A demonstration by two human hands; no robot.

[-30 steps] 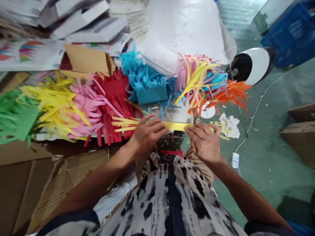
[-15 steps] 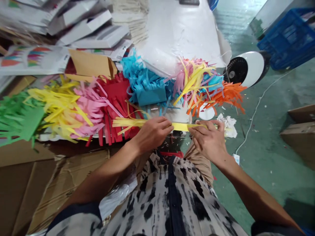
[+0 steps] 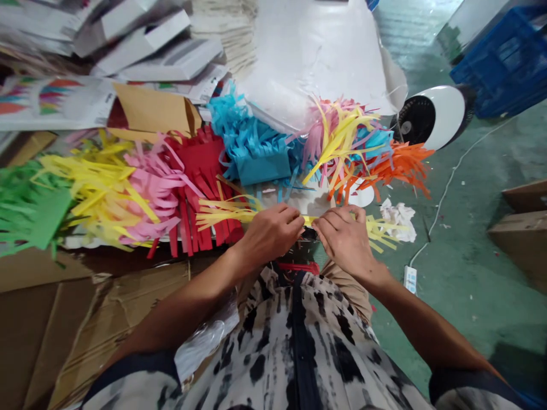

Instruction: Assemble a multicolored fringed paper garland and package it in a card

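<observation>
My left hand (image 3: 273,230) and my right hand (image 3: 342,236) pinch a yellow fringed paper strip (image 3: 222,212) between them, close together over my lap. The strip's cut fringes stick out left of my left hand and right of my right hand, near a crumpled white paper (image 3: 397,216). Both hands have fingers curled on the strip's middle, which is mostly hidden. Just beyond lie piles of fringed paper: red (image 3: 200,171), pink (image 3: 149,188), yellow (image 3: 94,182), green (image 3: 29,210), blue (image 3: 256,148) and orange (image 3: 397,165).
A white plastic sheet (image 3: 316,51) and white boxes (image 3: 162,51) lie at the back. A small white fan (image 3: 431,117) sits on the green floor at right, with a cable and a blue crate (image 3: 504,62). Cardboard (image 3: 64,319) lies at left.
My hands have slid together along the yellow strip, so the bare yellow band that showed between them is now almost covered. The fringes have bunched out at both ends.
</observation>
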